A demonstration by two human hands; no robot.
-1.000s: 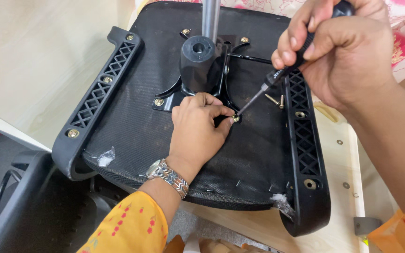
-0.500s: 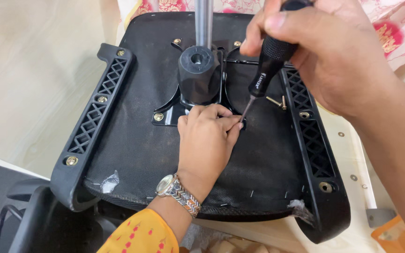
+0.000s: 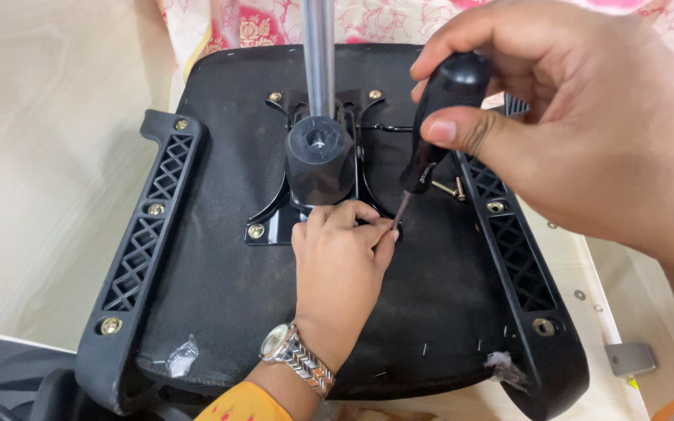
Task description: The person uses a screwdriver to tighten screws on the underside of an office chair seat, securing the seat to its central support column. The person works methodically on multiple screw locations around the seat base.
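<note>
On one upturned chair seat [image 3: 220,304], two hands — right hand [image 3: 587,132] grasping one screwdriver [image 3: 438,117], left hand [image 3: 341,265] pinching its tip.

A floral pink cloth [image 3: 399,19] lies beyond a pale wooden floor [image 3: 48,156]; nearer, small washers [image 3: 580,295] and a grey metal bracket [image 3: 629,359] rest right of it.

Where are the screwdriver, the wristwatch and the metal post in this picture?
screwdriver [image 3: 440,109], head view, on its black handle.
wristwatch [image 3: 278,341], head view, on its round face.
metal post [image 3: 318,54], head view, on the grey shaft above the black hub.
</note>
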